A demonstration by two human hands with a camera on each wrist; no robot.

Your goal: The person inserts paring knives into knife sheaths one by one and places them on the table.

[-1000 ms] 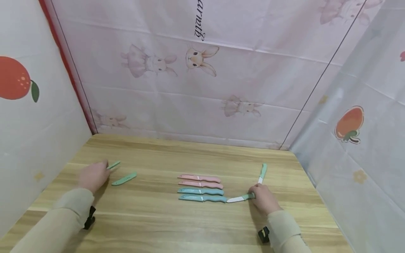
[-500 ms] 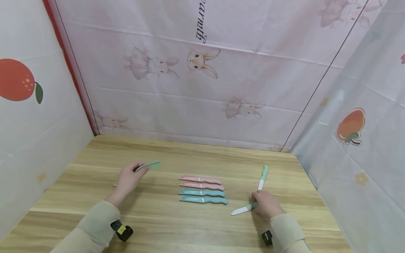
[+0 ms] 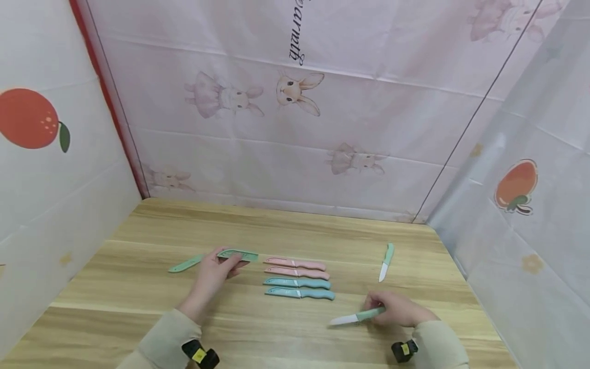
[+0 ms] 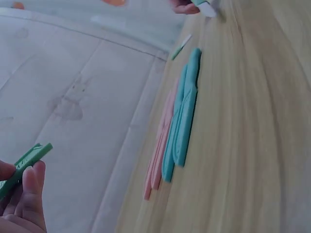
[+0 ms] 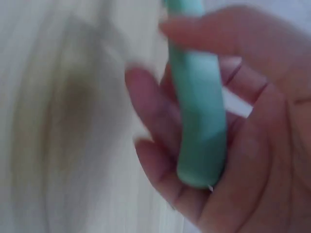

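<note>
My left hand [image 3: 211,277] pinches a green knife sheath [image 3: 249,256] between thumb and fingers, raised over the table left of the pink knives. In the left wrist view this sheath [image 4: 32,158] shows edge-on. My right hand [image 3: 397,309] grips a paring knife by its green handle [image 3: 370,313]. Its bare white blade [image 3: 344,320] points left, toward the table's middle. The right wrist view shows the fingers curled round the green handle [image 5: 201,111]. A second green sheath [image 3: 184,264] lies behind the left hand, its right end hidden. Another bare green-handled knife [image 3: 386,260] lies at right.
Two pink sheathed knives [image 3: 308,264] and two blue sheathed knives [image 3: 318,294] lie in a stacked row mid-table, handles to the right. The wooden table [image 3: 276,343] is bounded by printed cloth walls [image 3: 258,169] at the back and both sides.
My left hand has carried the sheath rightward from the table's left side toward the pink knives. My right hand has drawn its knife nearer to me, away from the blue knives.
</note>
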